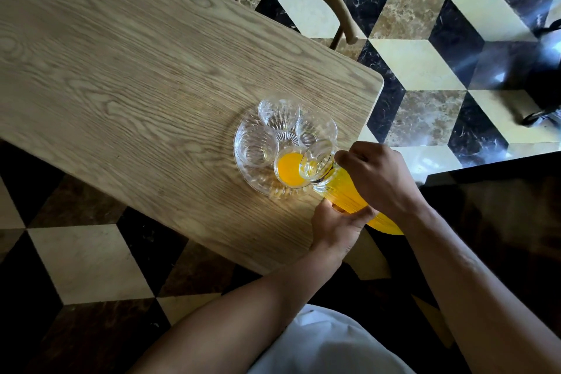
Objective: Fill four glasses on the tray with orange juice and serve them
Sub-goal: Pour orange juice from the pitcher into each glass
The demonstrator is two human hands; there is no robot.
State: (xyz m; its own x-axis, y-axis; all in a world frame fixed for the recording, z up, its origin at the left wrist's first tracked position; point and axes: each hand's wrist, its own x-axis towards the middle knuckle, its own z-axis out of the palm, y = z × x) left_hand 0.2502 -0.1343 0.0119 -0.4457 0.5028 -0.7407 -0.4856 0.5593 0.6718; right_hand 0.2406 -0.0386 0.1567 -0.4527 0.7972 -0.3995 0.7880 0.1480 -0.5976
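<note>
A ribbed jug [349, 191] of juice is tilted over the tray [243, 167] near the table [121, 70] corner. It is gripped by the curled fingers of the right hand [379, 179] and left hand [337, 231]. Juice fills 1 glass [288, 171] of 4.

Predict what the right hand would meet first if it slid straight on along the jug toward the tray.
Probably the jug's spout, then the juice-filled glass beneath it; depth is uncertain.
</note>
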